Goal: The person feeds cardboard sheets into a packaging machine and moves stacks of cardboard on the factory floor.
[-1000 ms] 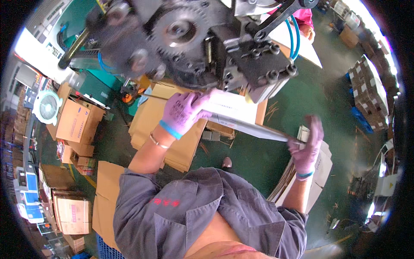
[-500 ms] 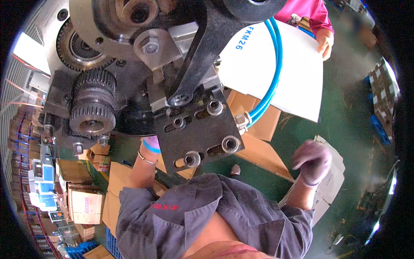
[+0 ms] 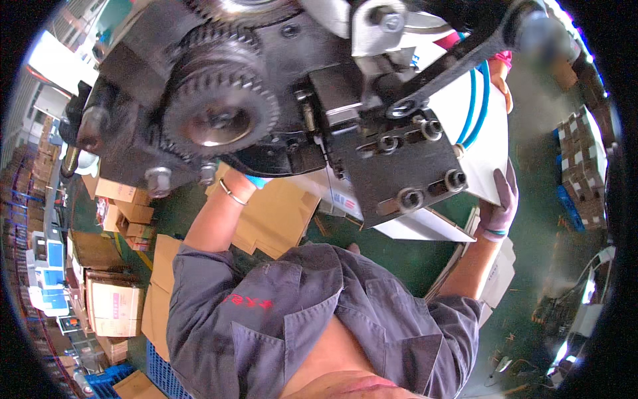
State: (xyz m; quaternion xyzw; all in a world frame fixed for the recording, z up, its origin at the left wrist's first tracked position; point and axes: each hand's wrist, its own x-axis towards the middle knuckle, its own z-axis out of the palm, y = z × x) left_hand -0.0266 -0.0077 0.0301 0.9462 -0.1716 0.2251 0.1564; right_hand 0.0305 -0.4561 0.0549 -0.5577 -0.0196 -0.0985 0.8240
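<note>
- Far left: brown boxes [image 3: 114, 312] stacked, blue crate [image 3: 163, 374] below and right of them.
- Left forearm [image 3: 214, 213] goes up behind the black machine [image 3: 219, 123]; only the glove's turquoise cuff [image 3: 257, 181] shows past the bracelet. Left hand is hidden; cannot tell whether its fingers grasp anything.
- Flat brown cardboard sheets [image 3: 274, 216] lie just right of the left forearm.
- Center: folded white cardboard [image 3: 419, 226], partly under the machine's bolted plate [image 3: 405, 163]. Long axis slopes from behind the machine, on the left-hand side, down to the right forearm. Its visible right end is just beside the right wrist, so the right is the nearer visible hand; the piece lies left of those fingers and toward the body.
- Upper right: white sheet [image 3: 490, 156] behind blue tubes [image 3: 473, 100], a co-worker's hand [image 3: 503, 86] at its far edge.
- Right hand [image 3: 504, 199], gloved: fingers extended at the sheet's near corner; cannot tell if they pinch it or only touch.
- Below it, pale cardboard stack [image 3: 497, 272] partly under the right forearm.
</note>
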